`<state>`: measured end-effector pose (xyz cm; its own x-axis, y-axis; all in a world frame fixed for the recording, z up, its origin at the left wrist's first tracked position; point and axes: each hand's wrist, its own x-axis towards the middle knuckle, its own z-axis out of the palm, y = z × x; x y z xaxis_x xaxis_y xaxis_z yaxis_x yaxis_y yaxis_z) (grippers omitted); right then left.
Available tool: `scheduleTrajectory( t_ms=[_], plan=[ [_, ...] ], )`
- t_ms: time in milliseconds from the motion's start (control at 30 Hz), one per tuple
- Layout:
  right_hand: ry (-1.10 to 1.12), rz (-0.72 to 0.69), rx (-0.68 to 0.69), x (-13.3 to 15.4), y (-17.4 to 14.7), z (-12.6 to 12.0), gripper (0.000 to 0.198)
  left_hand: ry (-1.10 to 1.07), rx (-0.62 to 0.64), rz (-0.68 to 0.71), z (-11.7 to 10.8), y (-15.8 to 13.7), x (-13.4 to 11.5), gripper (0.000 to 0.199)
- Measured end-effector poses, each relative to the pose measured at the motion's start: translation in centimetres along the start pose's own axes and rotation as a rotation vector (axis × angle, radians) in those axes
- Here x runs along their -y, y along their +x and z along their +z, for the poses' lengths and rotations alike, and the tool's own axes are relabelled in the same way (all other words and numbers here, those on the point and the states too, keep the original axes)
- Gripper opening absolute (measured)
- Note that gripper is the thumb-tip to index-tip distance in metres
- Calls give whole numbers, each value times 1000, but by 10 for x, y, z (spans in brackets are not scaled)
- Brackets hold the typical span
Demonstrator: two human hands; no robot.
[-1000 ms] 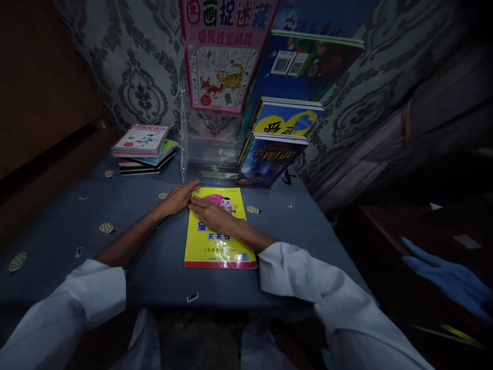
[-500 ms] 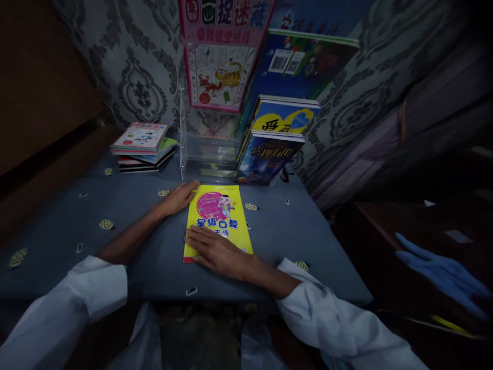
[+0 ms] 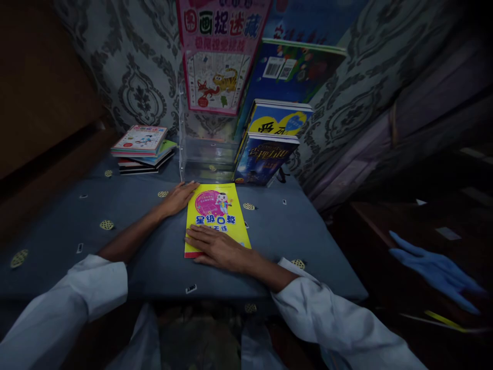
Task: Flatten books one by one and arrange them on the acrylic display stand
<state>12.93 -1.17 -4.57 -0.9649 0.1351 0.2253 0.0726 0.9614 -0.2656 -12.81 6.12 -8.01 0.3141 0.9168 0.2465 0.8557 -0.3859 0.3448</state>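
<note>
On the table [image 3: 292,231] lies the yellow book [image 3: 217,208], its lower cover partly hidden under the flattened right hand [image 3: 220,250], fingers slightly apart; the left hand [image 3: 177,200], fingers together, meets its top-left corner.

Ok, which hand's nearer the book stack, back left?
Left. Left hand at upper left of yellow book, in front and right of book stack; right hand lower on yellow cover, farther off.

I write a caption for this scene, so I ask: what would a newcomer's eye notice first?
First, probably the bright yellow book on the table, with the left hand at its top-left corner and the right hand over its lower part. Next, the pink book with a striped cat, higher up behind it, and a blue glove at far right.
</note>
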Motion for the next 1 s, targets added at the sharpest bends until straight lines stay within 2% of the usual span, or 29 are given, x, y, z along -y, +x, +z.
scheduleTrajectory(
  t_ms=[233, 467, 733, 1000],
  plan=[
    [-22, -4, -31, -3, 1, 4, 52, -46, -53, 45, 1, 4, 2, 50],
    [-46, 2, -78, 0, -1, 6, 50, -48, -19, 59, -2, -5, -5, 54],
    [-69, 17, -83, 1, -2, 6, 48, -78, 62, 74, -11, -43, -33, 53],
    [-34, 86, -175, 6, -4, 2, 39, -80, 83, 126, -17, -95, -62, 48]
  ],
)
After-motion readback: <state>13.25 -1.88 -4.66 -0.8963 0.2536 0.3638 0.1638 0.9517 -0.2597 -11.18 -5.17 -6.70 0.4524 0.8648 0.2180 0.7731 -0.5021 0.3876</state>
